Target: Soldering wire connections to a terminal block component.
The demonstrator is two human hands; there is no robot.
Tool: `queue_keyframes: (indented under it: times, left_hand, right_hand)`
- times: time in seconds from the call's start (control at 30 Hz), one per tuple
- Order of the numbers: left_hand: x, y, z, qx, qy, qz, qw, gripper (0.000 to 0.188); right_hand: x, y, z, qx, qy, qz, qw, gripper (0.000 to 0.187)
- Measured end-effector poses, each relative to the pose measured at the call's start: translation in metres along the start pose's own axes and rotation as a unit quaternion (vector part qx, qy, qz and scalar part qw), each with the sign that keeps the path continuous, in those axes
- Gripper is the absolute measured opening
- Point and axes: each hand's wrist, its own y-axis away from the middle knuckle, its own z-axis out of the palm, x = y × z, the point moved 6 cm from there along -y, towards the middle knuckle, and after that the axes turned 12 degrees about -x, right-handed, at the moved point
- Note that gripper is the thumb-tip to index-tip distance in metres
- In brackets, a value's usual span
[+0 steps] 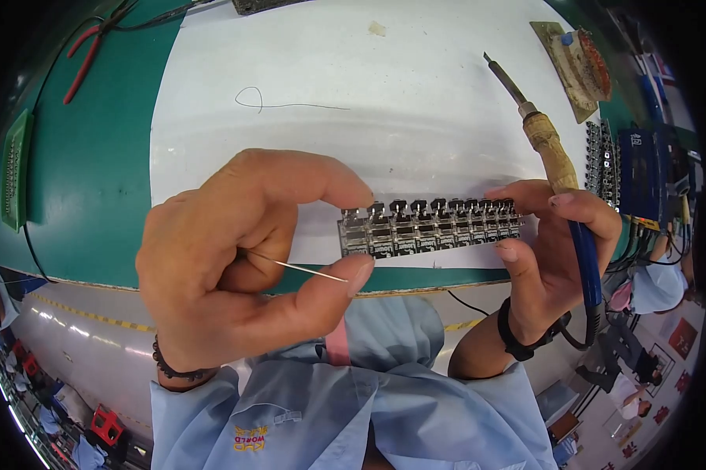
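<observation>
My left hand (235, 251) pinches the left end of a long strip of grey metal connector blocks (430, 227) between thumb and forefinger. A thin length of solder wire (298, 268) runs through the same hand. My right hand (553, 251) supports the strip's right end with its fingertips. The same hand carries a soldering iron (557, 164) with a blue grip and a brown scorched collar, its tip pointing up and away over the white mat (384, 94). The strip is held level above the bench's near edge.
A green bench surface (94, 157) surrounds the white mat. Red-handled pliers (83, 63) lie far left. A green circuit board (12, 168) sits at the left edge. A sponge stand (576, 66) and more connector strips (600, 160) stand at the right. Loose wire (275, 104) lies on the mat.
</observation>
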Motion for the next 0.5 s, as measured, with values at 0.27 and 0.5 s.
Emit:
queue_keyframes:
  times: [0.27,0.5]
  left_hand:
    - [0.0,0.001,0.002,-0.006,-0.003,0.002,1.0,0.038]
    - [0.0,-0.001,0.007,0.003,-0.03,-0.024,0.999,0.038]
  right_hand:
    - [-0.002,0.002,-0.002,0.024,-0.008,-0.015,1.0,0.061]
    - [-0.001,0.005,-0.011,0.008,-0.013,-0.037,0.999,0.058]
